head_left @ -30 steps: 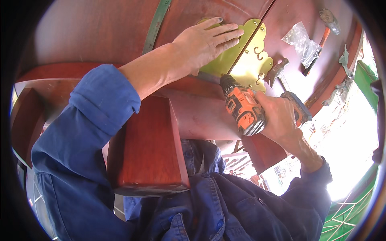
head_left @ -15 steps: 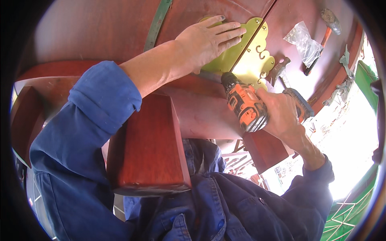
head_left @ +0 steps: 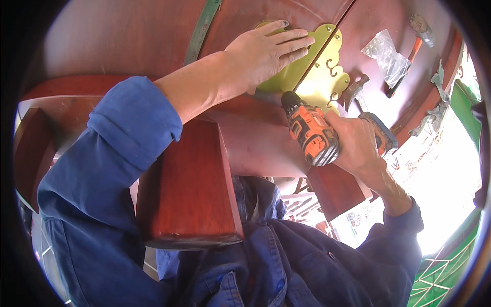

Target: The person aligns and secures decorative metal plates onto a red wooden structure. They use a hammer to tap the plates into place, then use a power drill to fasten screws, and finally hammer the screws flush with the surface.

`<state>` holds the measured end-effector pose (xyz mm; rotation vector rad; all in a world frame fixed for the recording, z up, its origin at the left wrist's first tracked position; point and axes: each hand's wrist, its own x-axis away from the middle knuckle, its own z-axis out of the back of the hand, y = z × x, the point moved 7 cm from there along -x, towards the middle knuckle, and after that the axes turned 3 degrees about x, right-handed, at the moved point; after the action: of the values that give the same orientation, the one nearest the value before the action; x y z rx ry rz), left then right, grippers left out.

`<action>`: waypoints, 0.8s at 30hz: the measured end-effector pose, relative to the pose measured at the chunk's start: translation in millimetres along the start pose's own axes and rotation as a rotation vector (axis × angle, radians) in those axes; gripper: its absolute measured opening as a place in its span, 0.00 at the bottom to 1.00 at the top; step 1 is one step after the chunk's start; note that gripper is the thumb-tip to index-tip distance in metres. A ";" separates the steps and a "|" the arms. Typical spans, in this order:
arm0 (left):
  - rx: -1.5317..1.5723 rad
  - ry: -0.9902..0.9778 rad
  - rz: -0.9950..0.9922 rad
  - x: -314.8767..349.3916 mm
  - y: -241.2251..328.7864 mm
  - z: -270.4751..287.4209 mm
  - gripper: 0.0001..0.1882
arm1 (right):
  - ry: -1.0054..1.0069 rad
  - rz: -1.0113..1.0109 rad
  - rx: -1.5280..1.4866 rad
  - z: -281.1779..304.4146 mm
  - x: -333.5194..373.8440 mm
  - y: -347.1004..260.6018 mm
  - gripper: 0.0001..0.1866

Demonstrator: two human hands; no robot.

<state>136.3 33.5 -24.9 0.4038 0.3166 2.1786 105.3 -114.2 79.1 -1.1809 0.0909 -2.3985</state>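
Note:
My left hand (head_left: pixel 271 51) lies flat with its fingers stretched out across the left half of a scalloped brass plate (head_left: pixel 323 77). The plate rests on a reddish-brown wooden panel (head_left: pixel 128 38) and is split by a dark seam. My right hand (head_left: pixel 356 138) is wrapped round the grip of an orange and black cordless drill (head_left: pixel 313 134). The drill's chuck points up and left, at the plate's lower edge near my left wrist. Its tip and any bit are hidden from sight. Small holes and curved cut-outs show on the plate's right half.
A hammer (head_left: pixel 356 91) lies right of the plate. Beyond it are a clear plastic bag (head_left: pixel 386 59) and another long-handled tool (head_left: pixel 417 38). A metal ruler (head_left: pixel 201 33) lies at the upper left. A thick red wooden block (head_left: pixel 192 189) juts toward my chest between my arms.
Almost nothing differs. The drill and my right hand have shifted very slightly upward, while my left hand stays flat on the brass plate.

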 end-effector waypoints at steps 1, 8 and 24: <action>-0.002 0.011 0.003 0.3 0.2 0.2 0.68 | -0.008 0.001 0.019 -0.1 0.5 -1.6 0.21; 0.062 0.014 0.004 -0.2 -0.7 1.4 0.68 | -0.055 -0.029 0.040 -1.5 -0.9 2.5 0.22; -0.014 -0.049 -0.026 -5.4 -1.5 5.6 0.69 | 0.011 0.177 -0.025 42.3 45.0 -16.1 0.14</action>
<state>142.6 30.4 -21.2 0.4422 0.2779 2.1407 108.0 -113.2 142.9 -1.1222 0.2202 -2.2552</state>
